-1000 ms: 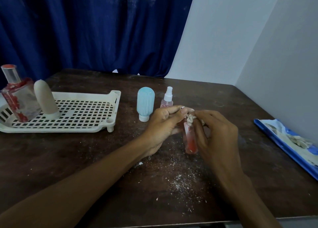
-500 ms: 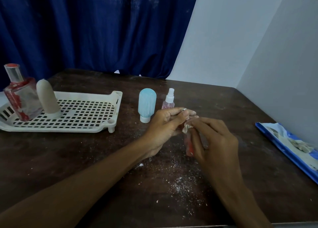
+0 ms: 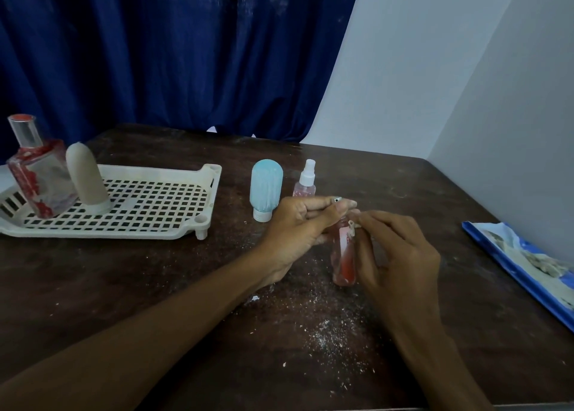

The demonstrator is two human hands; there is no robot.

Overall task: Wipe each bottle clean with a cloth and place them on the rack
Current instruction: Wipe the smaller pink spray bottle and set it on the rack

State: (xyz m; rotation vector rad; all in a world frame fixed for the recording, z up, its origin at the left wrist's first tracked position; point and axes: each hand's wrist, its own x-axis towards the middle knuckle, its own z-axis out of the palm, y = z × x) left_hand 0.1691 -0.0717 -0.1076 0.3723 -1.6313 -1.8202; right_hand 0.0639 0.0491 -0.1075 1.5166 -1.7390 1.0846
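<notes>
A slim pink bottle (image 3: 344, 257) stands upright on the table between my hands. My left hand (image 3: 306, 226) grips its top from the left. My right hand (image 3: 399, 255) pinches a small scrap of whitish cloth (image 3: 352, 228) against the bottle's upper side. Behind them stand a light blue bottle (image 3: 266, 188) on its white cap and a small pink spray bottle (image 3: 306, 180). The white rack (image 3: 149, 204) at the left holds a square glass bottle (image 3: 34, 174) with red marks and a beige bottle (image 3: 86, 177).
White crumbs (image 3: 329, 330) are scattered on the dark wooden table in front of the hands. A blue packet (image 3: 528, 264) with whitish cloth lies at the right edge by the wall. A dark blue curtain hangs behind the table.
My right hand with the cloth has slid down from the bottle's top to its upper side. My left hand keeps its hold on the top.
</notes>
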